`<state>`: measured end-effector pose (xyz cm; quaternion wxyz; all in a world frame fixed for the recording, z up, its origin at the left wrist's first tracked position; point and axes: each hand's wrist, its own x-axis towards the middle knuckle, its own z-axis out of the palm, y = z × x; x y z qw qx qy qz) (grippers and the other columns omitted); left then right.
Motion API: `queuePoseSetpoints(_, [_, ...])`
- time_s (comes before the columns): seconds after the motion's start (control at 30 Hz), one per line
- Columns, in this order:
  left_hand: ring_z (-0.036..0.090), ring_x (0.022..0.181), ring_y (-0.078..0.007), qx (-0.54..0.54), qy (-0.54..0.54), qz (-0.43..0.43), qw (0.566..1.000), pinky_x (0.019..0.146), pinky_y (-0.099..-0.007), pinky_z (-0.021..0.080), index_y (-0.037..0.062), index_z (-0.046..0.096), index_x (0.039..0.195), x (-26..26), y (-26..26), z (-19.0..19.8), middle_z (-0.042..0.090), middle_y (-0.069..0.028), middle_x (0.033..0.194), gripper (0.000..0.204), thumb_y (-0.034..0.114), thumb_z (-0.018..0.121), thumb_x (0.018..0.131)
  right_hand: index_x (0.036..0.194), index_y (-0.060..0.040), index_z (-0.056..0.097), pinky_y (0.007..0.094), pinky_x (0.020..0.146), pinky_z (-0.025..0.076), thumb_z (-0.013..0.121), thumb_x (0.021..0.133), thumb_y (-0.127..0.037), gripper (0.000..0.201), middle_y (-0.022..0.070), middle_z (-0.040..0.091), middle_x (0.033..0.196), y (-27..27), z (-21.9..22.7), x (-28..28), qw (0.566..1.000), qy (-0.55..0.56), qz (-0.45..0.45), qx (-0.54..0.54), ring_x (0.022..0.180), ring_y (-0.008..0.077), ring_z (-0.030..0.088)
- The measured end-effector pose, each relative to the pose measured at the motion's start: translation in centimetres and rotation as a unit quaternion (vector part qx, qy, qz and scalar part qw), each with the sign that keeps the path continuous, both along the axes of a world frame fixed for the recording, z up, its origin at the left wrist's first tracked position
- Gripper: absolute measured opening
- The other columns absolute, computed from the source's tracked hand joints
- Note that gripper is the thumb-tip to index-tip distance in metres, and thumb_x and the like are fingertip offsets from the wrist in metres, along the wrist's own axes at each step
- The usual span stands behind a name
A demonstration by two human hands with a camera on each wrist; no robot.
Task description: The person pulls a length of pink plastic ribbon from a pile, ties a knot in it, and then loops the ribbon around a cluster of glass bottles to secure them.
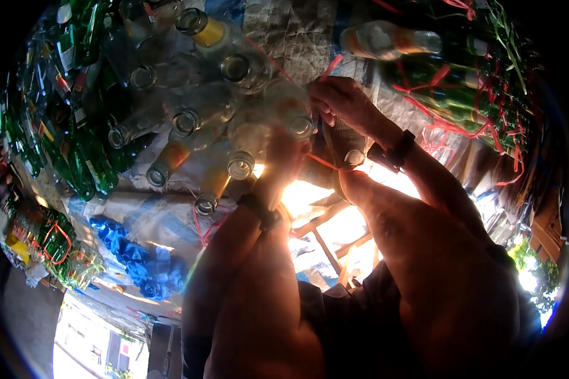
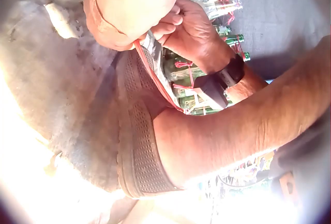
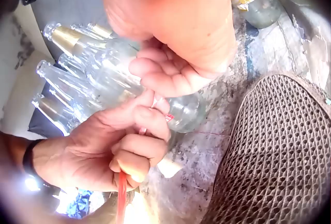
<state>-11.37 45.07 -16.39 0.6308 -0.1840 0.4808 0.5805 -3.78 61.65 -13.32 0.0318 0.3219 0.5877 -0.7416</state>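
My left hand (image 3: 137, 141) grips a red plastic string (image 3: 121, 198), which hangs from its curled fingers. My right hand (image 1: 344, 104) meets it fingertip to fingertip and pinches the same string, whose short end sticks up above the fingers in the head view. Just left of the hands lies a group of clear glass bottles (image 1: 199, 117), several with yellow labels and necks toward me. In the right wrist view the hands overlap one bottle's base (image 3: 186, 112). From the left hand the string (image 2: 152, 76) runs taut past a mesh shoe (image 2: 145, 151).
Green bottles (image 1: 82, 139) are piled at the left; more green bottles tied with red string (image 1: 433, 82) lie at the right. One loose clear bottle (image 1: 389, 39) rests on the worn sheet (image 1: 291, 31) ahead. A crumpled blue plastic bag (image 1: 136, 259) lies at lower left.
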Motion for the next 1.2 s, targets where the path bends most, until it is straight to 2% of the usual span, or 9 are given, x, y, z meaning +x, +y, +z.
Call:
queuePoseSetpoints(0.13, [0.032, 0.054, -0.0007, -0.013, -0.05, 0.028, 0.998, 0.046, -0.0203, 0.021, 0.0168, 0.063, 0.099, 0.1, -0.2, -0.4, 0.051, 0.0097, 0.075, 0.021, 0.037, 0.068, 0.1, 0.082, -0.0012, 0.061, 0.0258, 0.051, 0.043, 0.056, 0.101, -0.021, 0.027, 0.0019, 0.053, 0.065, 0.2, -0.4, 0.1, 1.0, 0.005, 0.004, -0.017, 0.054, 0.0081, 0.052])
queuePoseSetpoints(0.2, [0.033, 0.055, -0.0006, 0.031, -0.035, 0.0, 0.999, 0.048, -0.0199, 0.021, 0.0155, 0.065, 0.104, 0.0, 0.0, 0.1, 0.056, 0.0094, 0.081, 0.023, 0.039, 0.065, 0.101, 0.087, -0.0019, 0.063, 0.0235, 0.051, 0.043, 0.057, 0.1, -0.019, 0.022, 0.0022, 0.057, 0.067, -0.2, 0.4, -0.4, 0.993, -0.118, 0.019, 0.003, 0.055, 0.0075, 0.054])
queuePoseSetpoints(0.33, [0.032, 0.056, -0.0013, 0.056, -0.05, 0.008, 0.997, 0.05, -0.0208, 0.022, 0.0145, 0.066, 0.107, 0.1, -0.3, -1.0, 0.059, 0.0094, 0.087, 0.027, 0.041, 0.062, 0.102, 0.091, -0.0033, 0.065, 0.0224, 0.052, 0.044, 0.059, 0.099, -0.019, 0.019, 0.0031, 0.062, 0.072, -0.8, -0.7, 0.3, 0.992, -0.104, 0.01, -0.069, 0.057, 0.0073, 0.056])
queuePoseSetpoints(0.53, [0.028, 0.053, -0.0042, 0.043, -0.049, -0.006, 0.998, 0.05, -0.0232, 0.023, 0.0147, 0.063, 0.095, 0.0, -0.5, -0.7, 0.045, 0.0098, 0.069, 0.021, 0.033, 0.059, 0.104, 0.091, -0.0048, 0.066, 0.0232, 0.053, 0.043, 0.06, 0.097, -0.017, 0.015, 0.0024, 0.063, 0.074, -1.5, -0.9, 0.5, 0.995, -0.054, -0.028, -0.074, 0.06, 0.0072, 0.054])
queuePoseSetpoints(0.6, [0.027, 0.051, -0.0053, 0.009, -0.08, 0.048, 0.996, 0.049, -0.0235, 0.022, 0.0158, 0.059, 0.087, 0.1, -0.4, -1.1, 0.037, 0.0095, 0.064, 0.023, 0.031, 0.059, 0.104, 0.091, -0.0051, 0.066, 0.0231, 0.053, 0.043, 0.06, 0.097, -0.017, 0.014, 0.0016, 0.061, 0.073, -1.8, -0.2, 0.5, 0.994, -0.064, -0.042, -0.078, 0.06, 0.0069, 0.054])
queuePoseSetpoints(0.87, [0.03, 0.051, -0.0045, -0.004, -0.1, 0.035, 0.994, 0.048, -0.0237, 0.021, 0.0208, 0.055, 0.081, -0.1, -0.5, -1.5, 0.039, 0.0104, 0.063, 0.025, 0.033, 0.063, 0.102, 0.095, -0.0066, 0.067, 0.0231, 0.054, 0.042, 0.061, 0.096, -0.016, 0.012, 0.001, 0.058, 0.073, -1.1, -1.2, 1.3, 0.99, -0.018, -0.025, -0.134, 0.063, 0.0063, 0.053])
queuePoseSetpoints(0.97, [0.033, 0.051, -0.0042, -0.02, -0.091, 0.035, 0.995, 0.048, -0.0233, 0.023, 0.0217, 0.055, 0.081, 0.1, -0.2, -1.6, 0.043, 0.0109, 0.063, 0.025, 0.034, 0.065, 0.1, 0.099, -0.0056, 0.068, 0.0263, 0.059, 0.047, 0.062, 0.096, -0.017, 0.013, 0.0023, 0.061, 0.077, -0.7, -1.5, 1.1, 0.991, -0.106, 0.084, -0.015, 0.07, 0.0087, 0.059])
queuePoseSetpoints(1.03, [0.035, 0.051, -0.0042, -0.046, -0.087, 0.042, 0.994, 0.048, -0.0232, 0.024, 0.0218, 0.055, 0.081, 0.1, -0.1, -1.3, 0.045, 0.011, 0.064, 0.025, 0.034, 0.065, 0.1, 0.102, -0.0037, 0.067, 0.0322, 0.07, 0.053, 0.061, 0.097, -0.017, 0.016, 0.0063, 0.068, 0.084, -1.8, -2.9, 1.2, 0.987, 0.054, 0.073, 0.134, 0.078, 0.0157, 0.066])
queuePoseSetpoints(1.2, [0.04, 0.053, -0.0039, -0.009, -0.099, 0.0, 0.995, 0.049, -0.0227, 0.026, 0.0216, 0.057, 0.083, -0.4, -0.9, -1.1, 0.048, 0.0116, 0.065, 0.022, 0.034, 0.066, 0.099, 0.106, -0.0022, 0.066, 0.0375, 0.08, 0.055, 0.058, 0.1, -0.018, 0.019, 0.0127, 0.071, 0.092, -1.5, -2.8, 2.0, 0.932, 0.086, 0.164, 0.311, 0.086, 0.0282, 0.07])
